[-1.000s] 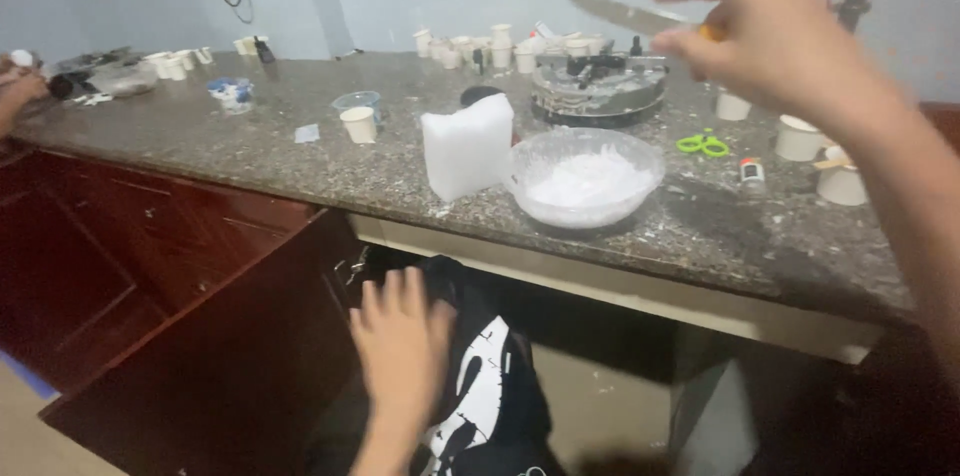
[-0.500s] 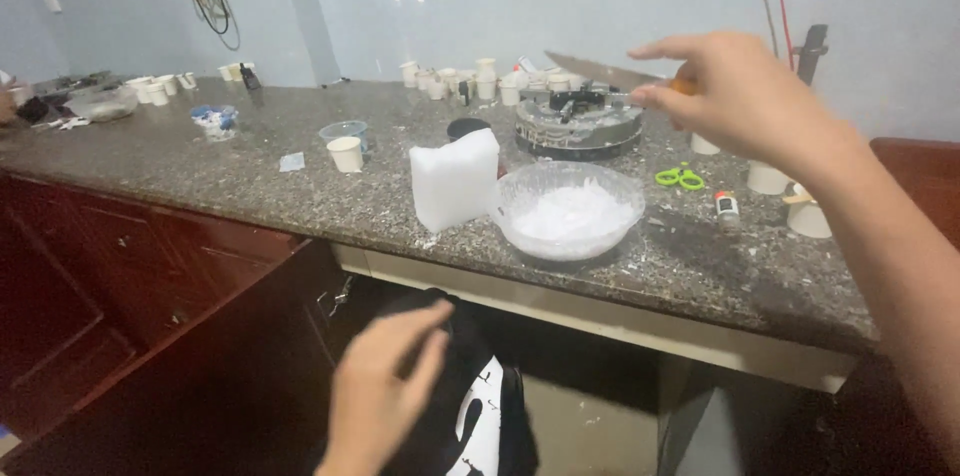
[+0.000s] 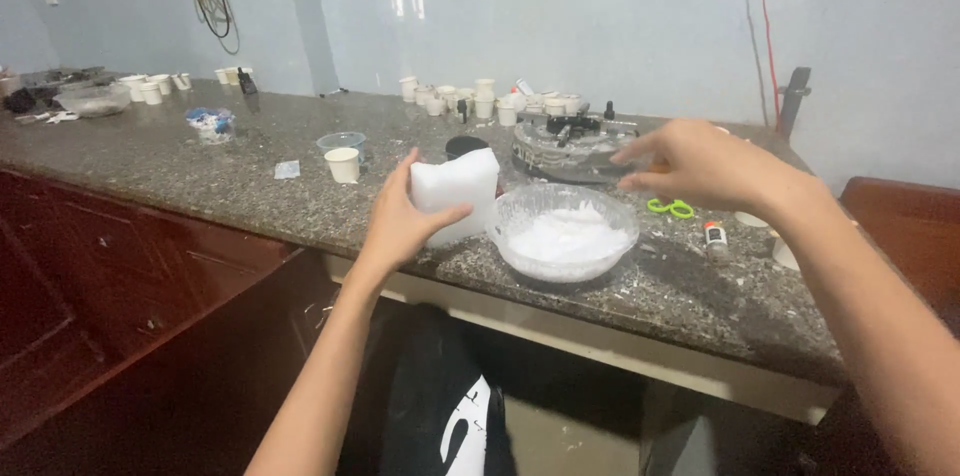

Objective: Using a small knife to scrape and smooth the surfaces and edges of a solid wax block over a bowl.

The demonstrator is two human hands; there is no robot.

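head view: left hand (image 3: 400, 221) clasps white foam block (image 3: 455, 191); right hand (image 3: 700, 161) grip unclear, above bowl (image 3: 565, 234).

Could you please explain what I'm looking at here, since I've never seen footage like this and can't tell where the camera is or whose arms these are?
There is no machine: the camera sits on a person's head and looks down, so both arms are that person's own. The left hand grips a white foam block standing on a speckled stone counter. The right hand is raised above a round dark tray; whether it holds anything cannot be told. Beside the block sits a clear bowl of white material. Also there: green scissors, a small paper cup, and a row of small white cups by the wall.
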